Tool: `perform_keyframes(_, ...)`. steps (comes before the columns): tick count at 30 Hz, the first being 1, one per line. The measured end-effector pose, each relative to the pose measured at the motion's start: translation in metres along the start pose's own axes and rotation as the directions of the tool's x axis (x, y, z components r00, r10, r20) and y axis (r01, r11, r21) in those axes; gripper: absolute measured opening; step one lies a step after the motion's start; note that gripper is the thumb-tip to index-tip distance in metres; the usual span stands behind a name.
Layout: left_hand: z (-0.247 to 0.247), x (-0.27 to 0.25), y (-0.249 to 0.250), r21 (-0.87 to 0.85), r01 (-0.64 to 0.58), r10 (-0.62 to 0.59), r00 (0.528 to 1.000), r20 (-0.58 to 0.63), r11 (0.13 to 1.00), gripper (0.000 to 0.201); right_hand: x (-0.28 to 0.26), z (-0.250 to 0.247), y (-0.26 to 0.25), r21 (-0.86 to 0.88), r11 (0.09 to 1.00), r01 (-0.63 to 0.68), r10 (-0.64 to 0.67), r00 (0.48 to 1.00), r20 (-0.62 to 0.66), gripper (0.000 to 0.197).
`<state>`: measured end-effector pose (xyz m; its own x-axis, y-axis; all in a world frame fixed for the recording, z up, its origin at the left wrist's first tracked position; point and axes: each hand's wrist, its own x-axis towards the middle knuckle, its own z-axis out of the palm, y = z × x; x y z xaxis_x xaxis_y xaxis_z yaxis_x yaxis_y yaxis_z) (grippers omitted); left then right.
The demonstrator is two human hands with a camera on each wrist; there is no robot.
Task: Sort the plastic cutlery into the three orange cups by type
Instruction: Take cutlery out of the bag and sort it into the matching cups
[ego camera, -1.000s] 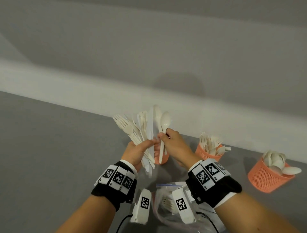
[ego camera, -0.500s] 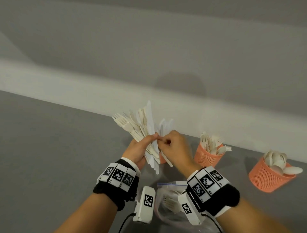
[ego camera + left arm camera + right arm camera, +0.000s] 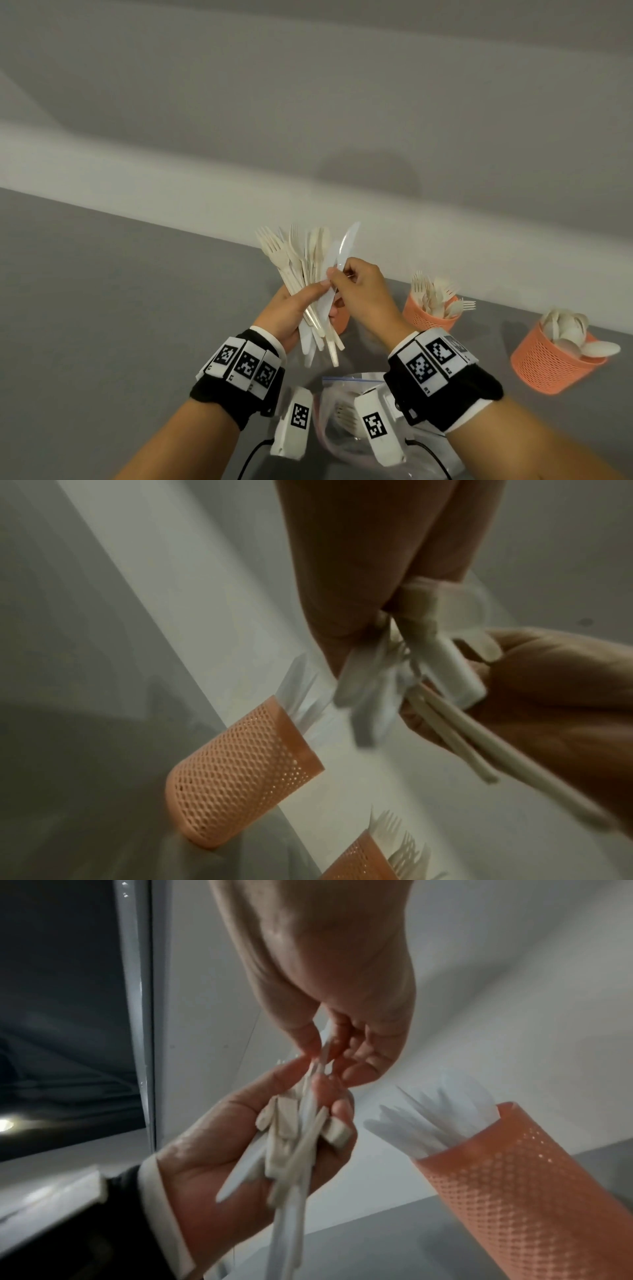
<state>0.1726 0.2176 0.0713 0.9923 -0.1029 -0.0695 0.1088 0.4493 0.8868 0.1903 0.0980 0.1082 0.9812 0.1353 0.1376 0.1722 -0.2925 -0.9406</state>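
Note:
My left hand [image 3: 317, 291] grips a fanned bundle of cream and white plastic cutlery [image 3: 298, 263], forks and knives upright, over the grey table. My right hand [image 3: 337, 275] pinches a white knife [image 3: 346, 243] at the right side of that bundle. In the right wrist view the fingertips [image 3: 308, 1045] close on the knife's thin edge above the left hand [image 3: 240, 1150]. The knife cup [image 3: 340, 322] stands just behind the hands, mostly hidden. In the wrist views it [image 3: 240, 769] [image 3: 514, 1191] holds white knives. The fork cup [image 3: 428, 317] and the spoon cup [image 3: 555, 363] stand to the right.
A clear zip bag [image 3: 342, 407] with more cutlery lies on the table below my wrists. A white ledge [image 3: 171, 192] and wall run along the table's back edge. Grey table [image 3: 102, 308] stretches to the left.
A second ago my right hand held spoon handles beside the bundle. Its fingers now pinch a white knife in the bundle. The left hand stayed in place.

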Motion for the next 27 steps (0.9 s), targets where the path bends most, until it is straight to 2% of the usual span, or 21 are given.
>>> perform_keyframes(4, -0.001, 0.0, 0.002, 0.016, 0.005, -0.004, 1.0, -0.025, 1.0, 0.025, 0.0, 0.001, -0.001, 0.108, 0.99, -0.089, 0.09, 0.996, 0.001, 0.025)
perform_keyframes(6, -0.003, 0.002, 0.001, 0.011, -0.012, 0.013, 0.996, -0.083, 1.0, 0.02, 0.002, -0.003, -0.006, 0.254, 0.963, -0.094, 0.102, 0.995, -0.019, 0.021)
perform_keyframes(9, -0.012, 0.004, 0.003, -0.013, 0.003, -0.005, 0.987, -0.163, 1.0, 0.006, 0.011, -0.014, -0.015, 0.364, 0.932, -0.003, 0.043, 0.994, -0.103, 0.016)
perform_keyframes(11, -0.017, 0.003, 0.006, -0.025, 0.008, -0.012, 0.984, -0.178, 1.0, 0.012, 0.024, -0.023, -0.017, 0.357, 0.929, 0.097, -0.02, 0.977, -0.213, 0.016)
perform_keyframes(15, -0.023, -0.002, 0.014, 0.066, -0.032, 0.04, 0.993, -0.112, 0.997, 0.016, 0.051, -0.034, -0.015, 0.259, 0.941, 0.218, -0.112, 0.923, -0.368, 0.016)
perform_keyframes(18, -0.024, -0.002, 0.014, 0.096, -0.049, 0.057, 0.995, -0.076, 0.994, 0.05, 0.064, -0.023, -0.002, 0.178, 0.961, 0.214, -0.13, 0.91, -0.394, 0.015)
perform_keyframes(21, -0.023, 0.0, 0.011, 0.096, -0.054, 0.062, 0.995, -0.081, 0.994, 0.076, 0.067, -0.008, 0.021, 0.092, 0.984, 0.15, -0.107, 0.926, -0.362, 0.013)
perform_keyframes(23, -0.026, 0.002, 0.009, 0.085, -0.054, 0.061, 0.994, -0.087, 0.995, 0.076, 0.067, -0.001, 0.039, -0.026, 0.998, 0.058, -0.063, 0.962, -0.266, 0.01)
perform_keyframes(25, -0.028, 0.003, 0.01, 0.079, -0.042, 0.049, 0.995, -0.089, 0.996, 0.064, 0.068, 0.004, 0.054, -0.253, 0.967, -0.041, -0.002, 0.986, -0.167, 0.01)
perform_keyframes(27, -0.031, 0.003, 0.011, 0.079, -0.024, 0.031, 0.995, -0.093, 0.997, 0.053, 0.069, 0.004, 0.062, -0.36, 0.93, -0.071, 0.025, 0.991, -0.132, 0.023)
